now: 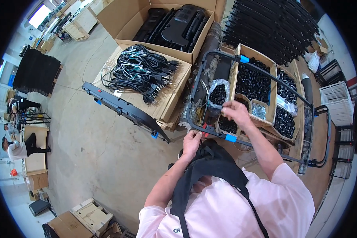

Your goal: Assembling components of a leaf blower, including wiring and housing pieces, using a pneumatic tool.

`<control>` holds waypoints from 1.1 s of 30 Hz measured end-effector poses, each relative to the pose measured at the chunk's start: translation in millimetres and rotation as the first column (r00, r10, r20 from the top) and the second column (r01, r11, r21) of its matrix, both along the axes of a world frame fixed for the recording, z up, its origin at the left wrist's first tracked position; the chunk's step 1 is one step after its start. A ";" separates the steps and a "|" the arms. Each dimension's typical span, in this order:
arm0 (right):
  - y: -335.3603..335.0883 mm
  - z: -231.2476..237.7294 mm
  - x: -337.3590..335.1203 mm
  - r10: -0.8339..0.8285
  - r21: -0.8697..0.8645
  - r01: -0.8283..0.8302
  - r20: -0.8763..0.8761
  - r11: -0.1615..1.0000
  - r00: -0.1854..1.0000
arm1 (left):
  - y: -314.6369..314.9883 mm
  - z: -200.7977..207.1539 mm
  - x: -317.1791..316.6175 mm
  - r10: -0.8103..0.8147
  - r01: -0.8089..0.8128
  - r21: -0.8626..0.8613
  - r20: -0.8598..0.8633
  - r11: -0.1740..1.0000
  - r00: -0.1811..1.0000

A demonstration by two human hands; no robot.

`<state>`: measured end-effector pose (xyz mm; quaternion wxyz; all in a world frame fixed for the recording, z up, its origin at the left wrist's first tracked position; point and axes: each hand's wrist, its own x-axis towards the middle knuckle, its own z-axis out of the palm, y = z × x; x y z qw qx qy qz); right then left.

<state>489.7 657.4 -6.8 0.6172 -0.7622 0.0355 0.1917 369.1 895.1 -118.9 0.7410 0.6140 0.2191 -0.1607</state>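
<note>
A black tubular metal frame with blue bands lies across boxes of parts in front of me. At its near left corner, my left hand is closed on the tube, beside a small red piece. My right hand hovers inside the frame, right of a clear plastic bag of small black parts. Its fingers are pinched together; what they hold, if anything, is too small to make out. Below that hand sits an open container of small dark parts.
Cartons of black plastic parts and a small box of silvery hardware lie to the right. Bundled black cables rest on cardboard at the left, near a long black panel. Behind stands a carton of black covers.
</note>
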 end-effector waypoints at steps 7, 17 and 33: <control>15.2 -28.7 -130.5 0.192 0.332 -0.055 -0.394 0.942 0.899 | -3.0 14.1 3.2 0.084 -0.084 -0.033 -0.014 0.996 0.996; 90.2 -119.3 -122.3 -0.075 0.520 0.468 -0.608 0.714 0.790 | 16.5 10.9 14.2 -0.011 -0.004 -0.065 -0.227 0.998 0.974; 95.4 -50.1 -114.8 0.045 -0.171 -0.087 -0.234 0.981 0.971 | 35.5 0.1 -10.0 -0.203 0.207 0.119 -0.044 0.971 0.978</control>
